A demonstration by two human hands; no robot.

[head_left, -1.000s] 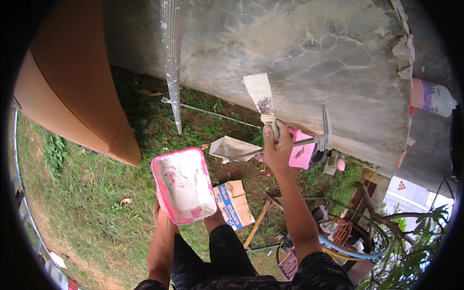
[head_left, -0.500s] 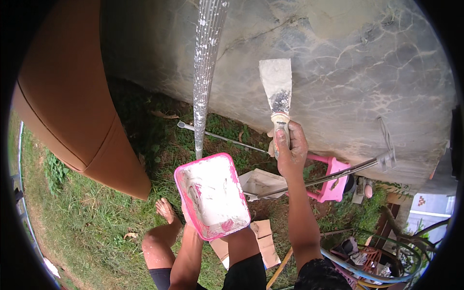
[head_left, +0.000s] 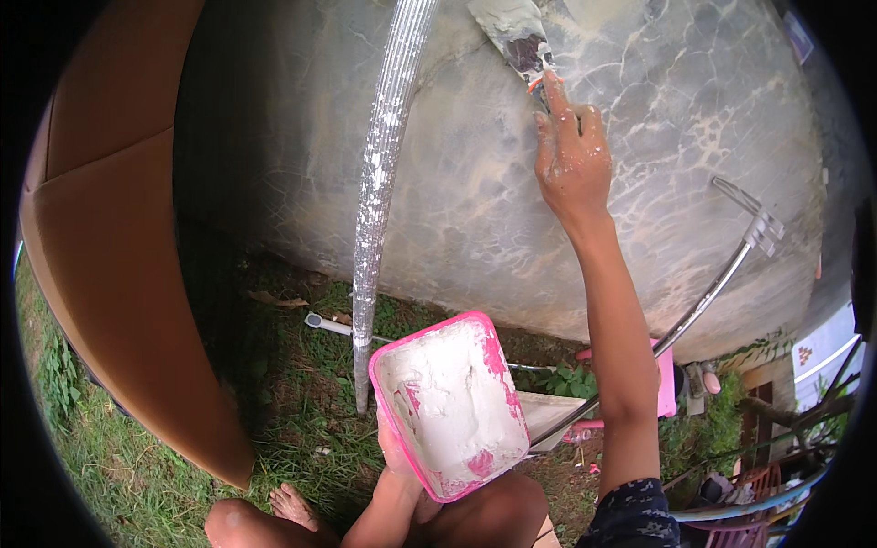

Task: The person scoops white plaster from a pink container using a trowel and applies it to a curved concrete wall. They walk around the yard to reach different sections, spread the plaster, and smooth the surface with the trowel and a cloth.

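My right hand (head_left: 574,155) is closed on the handle of a putty knife (head_left: 512,36), index finger along it toward the blade. The blade, smeared with pale paste, is up against or very near the cracked grey wall (head_left: 685,100); contact is hard to judge. Low in the middle, my left hand (head_left: 395,443) holds a pink plastic tub (head_left: 431,325) from its left side, its fingers partly hidden. White paste coats the tub's inside. A paint-spattered ribbed metal pole (head_left: 384,164) rises between the tub and the upper wall, left of my right hand.
A brown padded panel (head_left: 110,274) curves along the left. A metal bar (head_left: 722,283) lies behind my right forearm, near a pink stool (head_left: 665,384). A pale trough (head_left: 557,411) sits behind the tub. Hoses (head_left: 758,511) and branches (head_left: 795,411) crowd the lower right; my bare foot (head_left: 288,507) is on grass.
My right hand has risen with the putty knife, higher up the wall. The tub in my left hand has shifted right in view. The view has swung toward the wall.
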